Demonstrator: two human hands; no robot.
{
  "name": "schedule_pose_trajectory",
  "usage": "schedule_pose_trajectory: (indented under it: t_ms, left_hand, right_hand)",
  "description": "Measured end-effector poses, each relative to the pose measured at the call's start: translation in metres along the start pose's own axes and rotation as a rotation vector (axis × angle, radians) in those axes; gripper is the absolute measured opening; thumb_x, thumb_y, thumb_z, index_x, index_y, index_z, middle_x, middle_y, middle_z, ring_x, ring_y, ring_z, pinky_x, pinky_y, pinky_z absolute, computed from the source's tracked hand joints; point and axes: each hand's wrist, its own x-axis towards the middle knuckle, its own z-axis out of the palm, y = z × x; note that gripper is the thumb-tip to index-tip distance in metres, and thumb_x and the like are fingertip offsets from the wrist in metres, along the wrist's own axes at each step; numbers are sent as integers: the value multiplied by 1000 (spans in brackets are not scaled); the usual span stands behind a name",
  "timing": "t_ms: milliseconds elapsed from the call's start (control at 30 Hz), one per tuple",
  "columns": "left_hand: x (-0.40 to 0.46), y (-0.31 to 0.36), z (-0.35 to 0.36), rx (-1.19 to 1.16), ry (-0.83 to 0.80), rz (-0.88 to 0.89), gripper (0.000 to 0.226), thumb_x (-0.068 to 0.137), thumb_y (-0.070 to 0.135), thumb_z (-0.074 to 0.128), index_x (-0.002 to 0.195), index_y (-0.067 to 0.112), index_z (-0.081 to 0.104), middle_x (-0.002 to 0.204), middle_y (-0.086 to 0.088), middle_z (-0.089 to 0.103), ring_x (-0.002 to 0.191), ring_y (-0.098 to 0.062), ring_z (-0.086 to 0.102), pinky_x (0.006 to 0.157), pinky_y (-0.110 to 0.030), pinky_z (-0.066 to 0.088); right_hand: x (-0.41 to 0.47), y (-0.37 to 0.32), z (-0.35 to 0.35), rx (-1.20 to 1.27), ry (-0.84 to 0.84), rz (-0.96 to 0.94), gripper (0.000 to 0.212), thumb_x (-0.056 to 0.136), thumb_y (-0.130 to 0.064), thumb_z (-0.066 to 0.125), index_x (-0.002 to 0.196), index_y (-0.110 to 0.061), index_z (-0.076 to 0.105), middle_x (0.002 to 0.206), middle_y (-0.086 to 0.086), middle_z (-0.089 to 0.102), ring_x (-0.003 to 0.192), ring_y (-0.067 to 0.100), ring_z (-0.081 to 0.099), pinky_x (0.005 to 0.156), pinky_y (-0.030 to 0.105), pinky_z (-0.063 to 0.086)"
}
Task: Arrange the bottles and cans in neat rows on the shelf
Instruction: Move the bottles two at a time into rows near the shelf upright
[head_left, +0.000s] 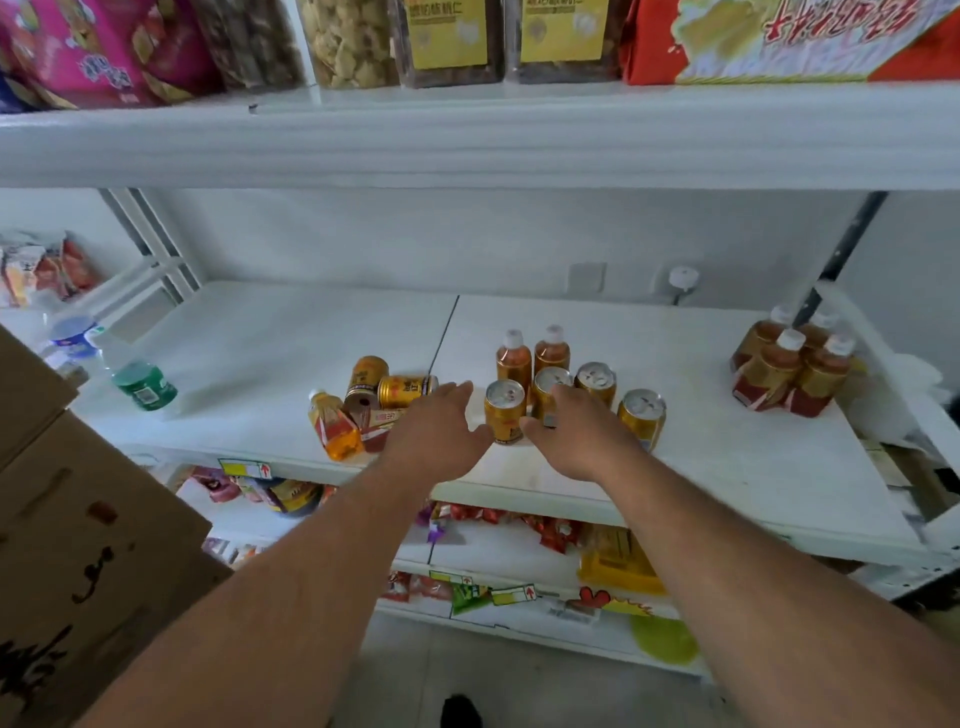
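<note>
— How far along was the shelf (571, 478) at that moment?

— Partway, by the look of it. Near the middle, four gold cans stood upright: one at the front (505, 418), one half hidden behind the right hand (546, 392), one further back (596, 382) and one off to the right (642, 418). Two brown bottles (532, 358) stood just behind them. It was a loose cluster, not yet a straight row.

— And what was left?

— A jumble to the left of that cluster: two cans lying on their sides (387, 387), a tipped orange bottle (335, 426) and a red-and-white pack among them. They would need standing up and lining in. At the far right a group of brown bottles (795, 369) stood upright, bunched together, well apart from the rest. A green-labelled clear bottle (143, 382) lay alone at the left end.

— What were the hands doing?

— The left hand (439, 434) was spread wide, fingers straight, holding nothing, reaching over the fallen cans. The right hand (576, 434) reached to the half-hidden can, fingers against it; whether it had closed round that can could not be told.

— So mostly undone?

— Roughly half, as a judgement.
</note>
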Motion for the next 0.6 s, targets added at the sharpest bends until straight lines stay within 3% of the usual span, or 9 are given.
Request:
schedule_pose_trajectory:
  t_ms: [167,400,600]
  left_hand:
    - [49,-7,0,-7,-39,25,73,94,51,50,156,24,23,162,-1,25,146,-25,28,114,-44,34]
    - [113,-17,-3,-100,-72,76,72,93,47,55,155,25,24,160,2,30,144,-24,30,110,-41,33]
    - [157,-29,11,-220,-145,82,78,88,49,62,154,30,26,158,5,32,143,-20,33,112,-42,36]
  right_hand:
    - [35,3,-4,50,37,80,39,89,-58,53,107,-24,57,95,-1,65,80,18,63,72,39,56]
    - [75,0,-9,53,139,203,62,87,-52,61,136,-16,49,133,8,59,116,28,58,91,41,51]
    - [102,0,-3,69,138,265,73,87,-50,67,146,-16,41,146,8,49,131,29,49,97,40,44]
